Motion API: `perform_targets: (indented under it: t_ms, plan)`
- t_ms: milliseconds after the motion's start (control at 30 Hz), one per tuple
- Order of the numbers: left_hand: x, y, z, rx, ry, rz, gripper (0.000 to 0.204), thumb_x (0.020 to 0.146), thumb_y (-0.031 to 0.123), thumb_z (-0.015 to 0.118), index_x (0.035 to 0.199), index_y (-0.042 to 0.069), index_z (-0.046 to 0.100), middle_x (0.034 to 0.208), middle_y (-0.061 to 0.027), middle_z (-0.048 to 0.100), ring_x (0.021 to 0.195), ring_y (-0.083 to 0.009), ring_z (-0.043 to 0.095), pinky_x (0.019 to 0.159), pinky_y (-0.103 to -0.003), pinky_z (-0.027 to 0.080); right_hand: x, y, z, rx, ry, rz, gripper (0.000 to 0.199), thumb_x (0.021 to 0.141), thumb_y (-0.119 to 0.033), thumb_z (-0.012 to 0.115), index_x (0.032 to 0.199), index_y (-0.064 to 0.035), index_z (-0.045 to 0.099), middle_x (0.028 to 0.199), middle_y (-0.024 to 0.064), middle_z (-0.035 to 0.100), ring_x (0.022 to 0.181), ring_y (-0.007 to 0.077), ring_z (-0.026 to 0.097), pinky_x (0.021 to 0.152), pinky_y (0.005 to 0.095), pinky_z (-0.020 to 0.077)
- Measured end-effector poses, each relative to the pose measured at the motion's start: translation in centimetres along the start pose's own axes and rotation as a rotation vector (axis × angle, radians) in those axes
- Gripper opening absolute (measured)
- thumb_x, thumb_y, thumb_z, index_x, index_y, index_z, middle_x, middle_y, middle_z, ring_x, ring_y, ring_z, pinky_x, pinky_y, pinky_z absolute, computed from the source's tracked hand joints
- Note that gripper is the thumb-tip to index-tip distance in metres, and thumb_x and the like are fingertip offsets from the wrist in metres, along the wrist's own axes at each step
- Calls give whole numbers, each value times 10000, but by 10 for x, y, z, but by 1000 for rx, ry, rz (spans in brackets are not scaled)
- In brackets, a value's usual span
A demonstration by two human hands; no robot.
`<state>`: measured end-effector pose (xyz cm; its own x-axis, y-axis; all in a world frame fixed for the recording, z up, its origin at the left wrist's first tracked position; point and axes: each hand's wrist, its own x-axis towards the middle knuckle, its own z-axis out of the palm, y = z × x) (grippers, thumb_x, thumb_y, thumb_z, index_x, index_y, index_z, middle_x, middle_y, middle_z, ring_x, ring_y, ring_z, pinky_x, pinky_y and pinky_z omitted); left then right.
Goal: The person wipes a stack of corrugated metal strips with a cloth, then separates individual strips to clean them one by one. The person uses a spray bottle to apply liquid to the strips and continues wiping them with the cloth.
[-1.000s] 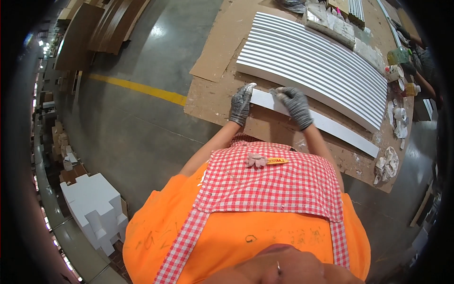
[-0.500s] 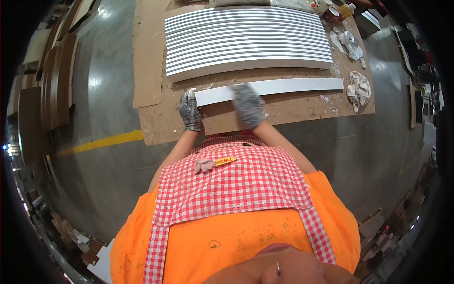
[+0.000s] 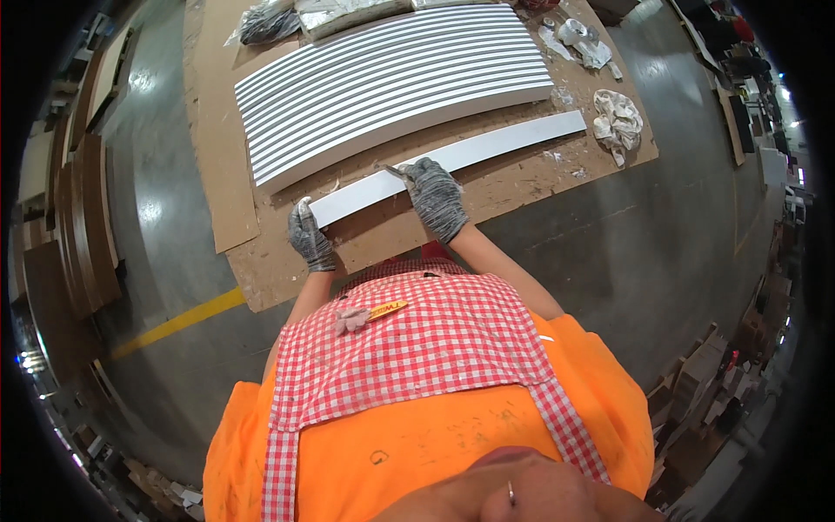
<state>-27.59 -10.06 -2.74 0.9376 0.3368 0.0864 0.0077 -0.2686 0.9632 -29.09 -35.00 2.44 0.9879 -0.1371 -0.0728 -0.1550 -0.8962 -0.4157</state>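
Observation:
A long white strip (image 3: 504,150) lies slantwise on the cardboard-topped table (image 3: 522,183), its left end nearest me. My left hand (image 3: 309,237), in a grey knitted glove with whitish fingertips, is closed on that left end. Farther along the strip, my gloved right hand (image 3: 435,196) pinches a small, thin, greyish flat tool (image 3: 394,171) whose tip rests over the strip's face; its exact kind is too small to tell. Just beyond lies a stack of similar strips (image 3: 400,96), set side by side with white edges up and grey gaps between.
A crumpled white rag (image 3: 617,122) lies by the strip's right end. White-smeared scraps (image 3: 587,43) sit at the far right, and plastic-wrapped bundles (image 3: 339,13) at the far edge. Brown boards (image 3: 87,217) stand left across the grey floor, which has a yellow line (image 3: 178,322).
The view has turned, so the table and strip now slant up to the right. My right hand, blurred before, now shows clearly over the strip with the thin tool. My left hand keeps its hold.

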Motion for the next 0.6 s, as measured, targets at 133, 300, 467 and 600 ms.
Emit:
perform_targets:
  t_ms: [133, 300, 467, 600]
  plan:
    - [-4, 8, 0, 17, 25, -47, 242, 959, 225, 491, 993, 35, 638, 935, -50, 631, 842, -138, 562, 791, -288, 452, 13, 145, -16, -372, 464, -113, 80, 847, -60, 478, 835, -47, 556, 774, 146, 539, 708, 303, 533, 693, 398, 454]
    - [-2, 13, 11, -15, 52, 15, 246, 960, 219, 488, 984, 28, 642, 913, -53, 636, 831, -142, 572, 769, -299, 463, 32, 341, -108, -361, 712, 253, 191, 856, -145, 478, 811, -37, 629, 763, 162, 591, 739, 311, 574, 691, 395, 467]
    - [-6, 6, 10, -1, 105, -26, 250, 949, 223, 510, 988, 16, 644, 915, -50, 640, 826, -138, 573, 760, -295, 465, 24, 200, -62, -134, 283, 57, 159, 876, -110, 504, 947, -91, 645, 878, 135, 603, 805, 316, 565, 769, 380, 461]
    - [-4, 6, 12, 47, 124, -38, 247, 946, 222, 516, 994, 16, 644, 907, -45, 639, 809, -134, 570, 743, -284, 467, 20, 223, -51, -98, 503, -26, 116, 883, -105, 500, 842, -52, 595, 809, 174, 569, 735, 342, 540, 662, 414, 448]
